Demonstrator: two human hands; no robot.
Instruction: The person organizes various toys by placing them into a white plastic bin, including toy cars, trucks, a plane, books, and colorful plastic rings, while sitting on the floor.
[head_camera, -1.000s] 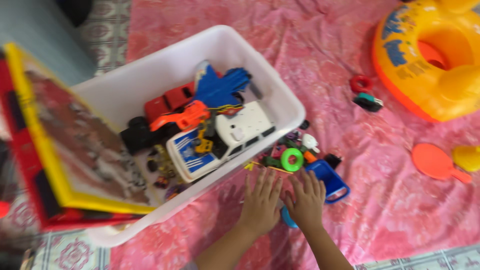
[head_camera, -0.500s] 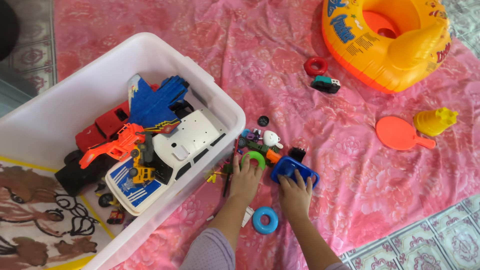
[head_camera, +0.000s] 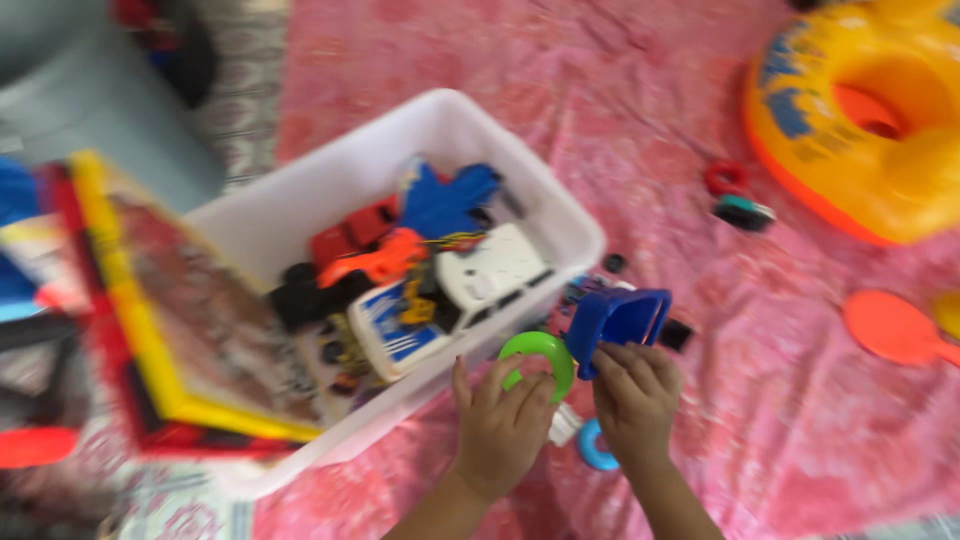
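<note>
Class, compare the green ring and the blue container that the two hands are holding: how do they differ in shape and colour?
The green ring, held in the left hand, is a flat hoop with an open middle; the blue container, in the right hand, is a boxy scoop with walls. The ring is bright green, the container deep blue. Both are lifted off the pink cloth beside the white bin.

The left hand (head_camera: 500, 425) grips a green ring (head_camera: 541, 357), lifted above the pink cloth (head_camera: 800, 420). At its 3 o'clock, the right hand (head_camera: 635, 405) holds a blue cup-shaped toy (head_camera: 615, 320) tilted on its side. A white bin (head_camera: 300, 215) of toy vehicles sits at their 10 o'clock, a yellow inflatable ring (head_camera: 850, 110) at 2 o'clock.
</note>
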